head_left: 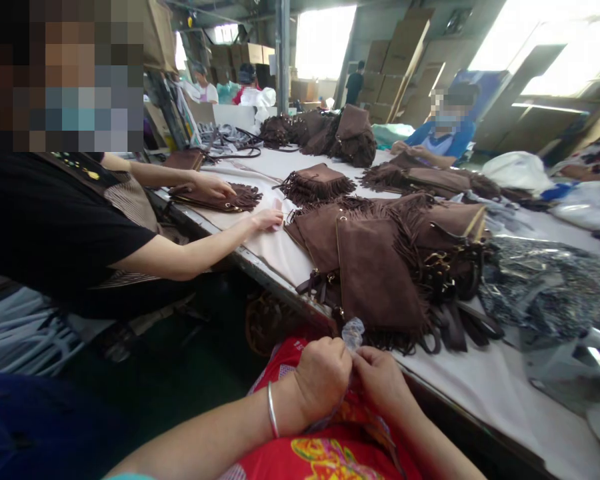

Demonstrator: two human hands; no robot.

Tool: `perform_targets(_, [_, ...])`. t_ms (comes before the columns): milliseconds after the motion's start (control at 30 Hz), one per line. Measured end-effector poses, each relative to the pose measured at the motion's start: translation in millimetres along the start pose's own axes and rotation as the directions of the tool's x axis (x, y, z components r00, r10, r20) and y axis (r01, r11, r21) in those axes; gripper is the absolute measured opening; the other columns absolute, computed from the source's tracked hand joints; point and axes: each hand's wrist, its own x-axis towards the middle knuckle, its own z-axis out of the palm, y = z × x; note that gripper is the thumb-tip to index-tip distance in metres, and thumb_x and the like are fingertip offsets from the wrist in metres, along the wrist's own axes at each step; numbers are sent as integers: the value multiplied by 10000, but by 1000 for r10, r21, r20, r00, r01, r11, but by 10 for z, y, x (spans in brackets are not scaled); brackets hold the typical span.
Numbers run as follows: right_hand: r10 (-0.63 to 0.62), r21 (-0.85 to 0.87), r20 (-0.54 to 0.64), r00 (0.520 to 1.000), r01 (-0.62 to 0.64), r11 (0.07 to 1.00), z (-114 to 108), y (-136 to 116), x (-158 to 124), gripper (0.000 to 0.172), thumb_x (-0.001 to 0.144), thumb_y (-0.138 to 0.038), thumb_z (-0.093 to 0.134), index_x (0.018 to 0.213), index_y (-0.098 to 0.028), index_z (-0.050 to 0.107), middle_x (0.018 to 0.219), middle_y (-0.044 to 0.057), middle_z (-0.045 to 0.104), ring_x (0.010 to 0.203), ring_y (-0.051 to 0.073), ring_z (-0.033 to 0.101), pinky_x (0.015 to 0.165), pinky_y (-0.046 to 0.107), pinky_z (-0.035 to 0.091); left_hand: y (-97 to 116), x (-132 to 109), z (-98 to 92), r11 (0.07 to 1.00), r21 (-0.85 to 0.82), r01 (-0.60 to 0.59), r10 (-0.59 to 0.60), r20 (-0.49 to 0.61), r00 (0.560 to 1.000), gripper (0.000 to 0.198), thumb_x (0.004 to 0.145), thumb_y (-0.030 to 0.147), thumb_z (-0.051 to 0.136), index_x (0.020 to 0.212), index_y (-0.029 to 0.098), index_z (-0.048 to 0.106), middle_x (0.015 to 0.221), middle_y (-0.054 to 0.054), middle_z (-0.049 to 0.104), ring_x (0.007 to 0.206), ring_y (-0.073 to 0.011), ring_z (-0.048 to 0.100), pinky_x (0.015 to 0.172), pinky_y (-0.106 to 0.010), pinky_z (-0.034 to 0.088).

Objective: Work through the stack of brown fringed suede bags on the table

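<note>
Close to my body, in front of a red patterned apron [330,453], my two hands are together. My left hand [325,375] is closed in a fist, a silver bangle on its wrist. My right hand [383,380] pinches beside it. A crumpled bit of clear plastic wrap [353,332] sticks up between them, gripped by the fingers. What else is inside the fists is hidden. Something thin and brown, perhaps a strap, hangs below my right hand. Just beyond lies a brown fringed bag [380,273] at the table edge, with more bags heaped behind it.
To my left a co-worker's hand [267,220] rests on the table by another fringed bag [217,197]. More bags [317,181] lie across the pale tabletop [480,373]. Shiny clear plastic [550,287] is piled on the right. Another person [440,133] sits across the table.
</note>
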Motion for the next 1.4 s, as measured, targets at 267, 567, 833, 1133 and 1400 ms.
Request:
perform_targets(267, [145,461,175,974,-211,862,-70,29,8,335,730,-494,584,616,-182,541,508,-9,540,445,124,489,443,236,352,158,-67,-197,1000,4,-21,21,110,994,414,790,194,544,1183,64,540,1025,-172,580,895,-280,546,758,-427,477])
perform_targets(567, [169,587,267,949,-299,752,-32,101,18,370,667,-536,708,669,-188,579,507,-41,553,429,99,475,477,232,395,-53,-204,-311,714,-698,-54,58,-18,998,193,823,121,526,898,178,694,1047,-88,657,994,-178,607,930,-291,465])
perform_targets(833, [-146,264,70,987,123,957,-161,226,36,265,766,-414,606,788,-156,660,724,16,682,702,196,593,650,278,433,-471,372,-250,839,-519,164,-301,-192,934,311,805,212,608,1112,174,644,1013,-85,606,956,-204,575,898,-347,470])
perform_targets(1133, [-269,-496,-235,934,123,860,-1042,182,-36,161,854,-200,453,780,-206,596,813,49,685,775,195,611,662,269,364,-62,873,-124,688,-681,252,-259,94,961,138,786,276,633,713,183,562,767,-47,612,766,-201,592,742,-358,480])
perform_targets(1400, [-313,-547,-360,879,73,834,-1215,400,-119,144,855,-211,519,915,-200,650,947,80,683,890,216,634,759,284,441,304,1136,78,-404,-727,555,-210,664,718,268,763,316,721,871,145,545,808,-76,666,697,-192,659,678,-363,555])
